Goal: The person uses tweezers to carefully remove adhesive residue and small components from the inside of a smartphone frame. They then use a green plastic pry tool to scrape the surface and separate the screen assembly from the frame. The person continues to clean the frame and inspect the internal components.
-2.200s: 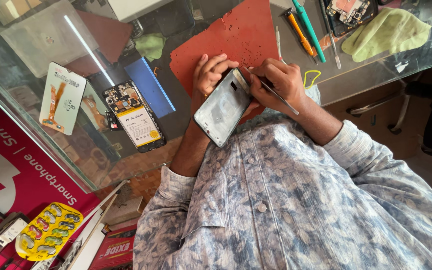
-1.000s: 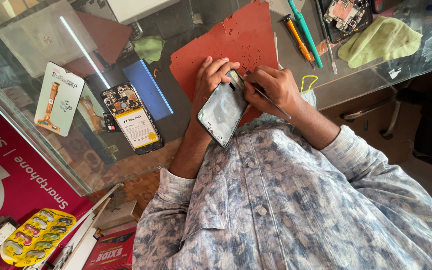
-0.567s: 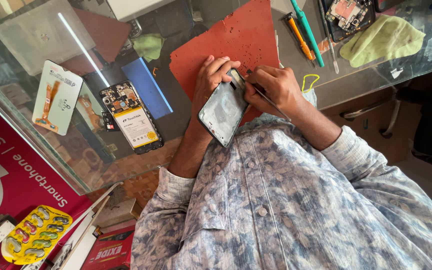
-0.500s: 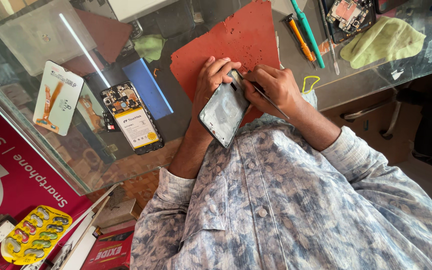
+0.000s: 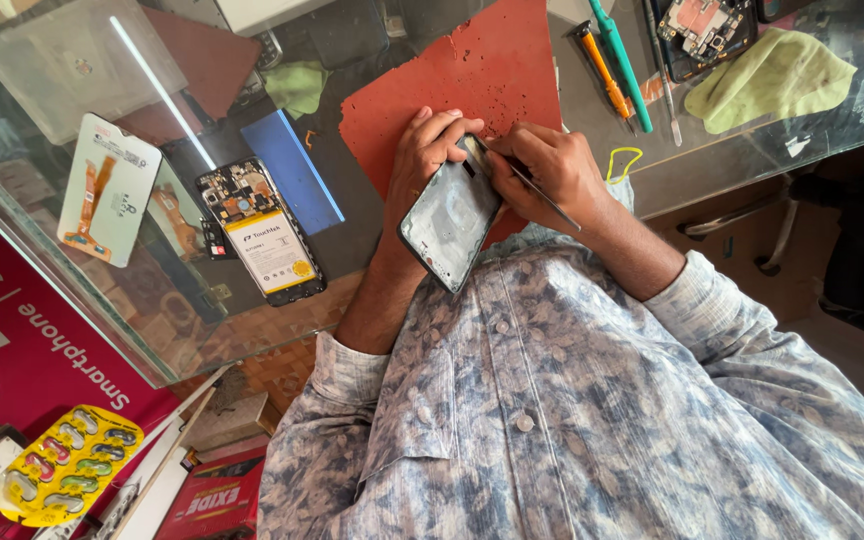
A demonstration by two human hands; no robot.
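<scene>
My left hand (image 5: 424, 158) grips a grey phone frame (image 5: 449, 222) by its upper edge, tilted over the near edge of a red work mat (image 5: 472, 75). My right hand (image 5: 552, 172) pinches a thin metal tool (image 5: 542, 192) and presses its tip against the frame's top corner, right next to my left fingers. Both forearms come out of patterned blue-grey shirt sleeves.
An opened phone with a yellow-labelled battery (image 5: 262, 240) lies on the glass counter (image 5: 702, 160), beside a blue panel (image 5: 294, 170) and a white parts card (image 5: 109, 188). Screwdrivers (image 5: 607, 70), a green cloth (image 5: 772, 80) and a circuit-board phone (image 5: 704, 28) lie at the far right. A yellow blister pack (image 5: 67, 475) sits below.
The phone frame has turned from lying flat toward me to tilted more on edge, and both hands have drawn together at its top corner. Over the last second they hardly move.
</scene>
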